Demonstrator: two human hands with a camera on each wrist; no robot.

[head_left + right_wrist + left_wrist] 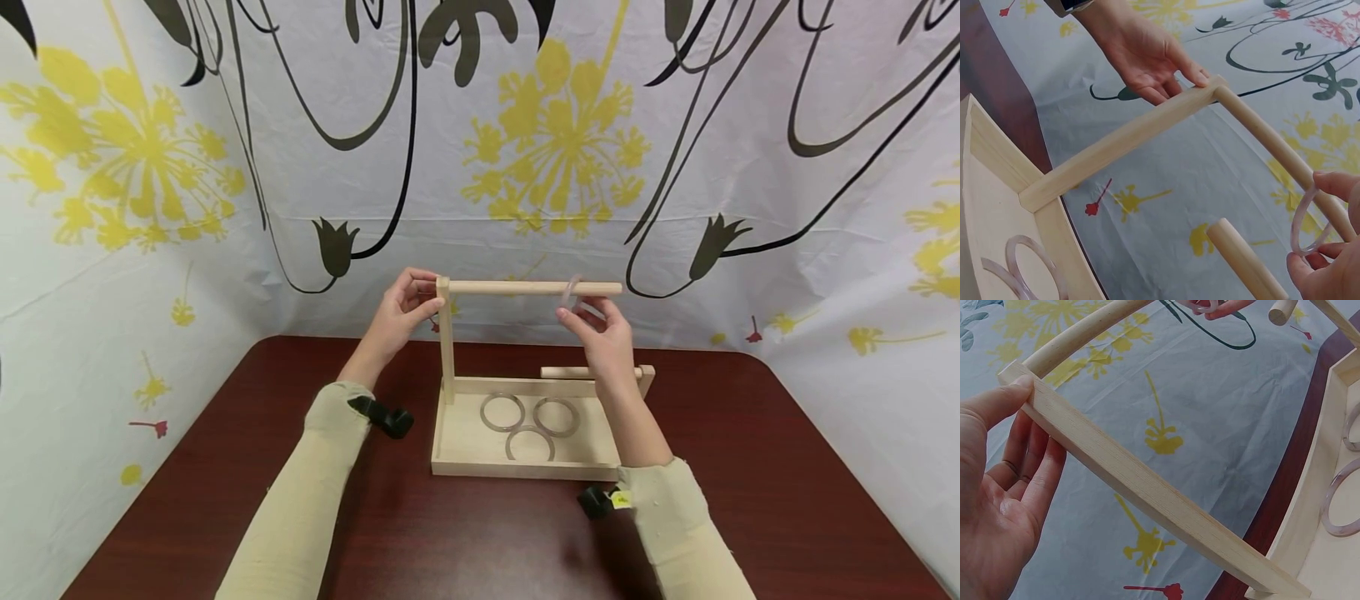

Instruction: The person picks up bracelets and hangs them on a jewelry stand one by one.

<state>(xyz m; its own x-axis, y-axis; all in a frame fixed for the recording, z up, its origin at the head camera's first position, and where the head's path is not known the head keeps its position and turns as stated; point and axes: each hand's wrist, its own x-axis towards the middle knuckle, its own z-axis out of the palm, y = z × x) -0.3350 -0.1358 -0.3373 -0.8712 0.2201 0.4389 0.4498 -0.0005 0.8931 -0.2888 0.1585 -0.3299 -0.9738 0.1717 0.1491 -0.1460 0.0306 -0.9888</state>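
Observation:
A pale, translucent bangle point(567, 298) hangs around the upper wooden rod point(502, 287) of a display stand, near the rod's free end. My right hand point(609, 343) pinches this bangle between thumb and fingers; the right wrist view shows the rod passing through the bangle point(1297, 226). At the rod's other end, my left hand point(395, 318) grips the top of the upright post point(1122, 469), thumb on the near face and fingers behind. Three similar bangles point(482, 414) lie flat in the stand's wooden tray point(510, 471).
A shorter, lower rod point(567, 372) extends leftward from a short post point(647, 379) at the tray's right, partly hidden by my right forearm. The stand rests on a dark red-brown table point(390, 533). A patterned cloth point(480, 192) hangs behind it.

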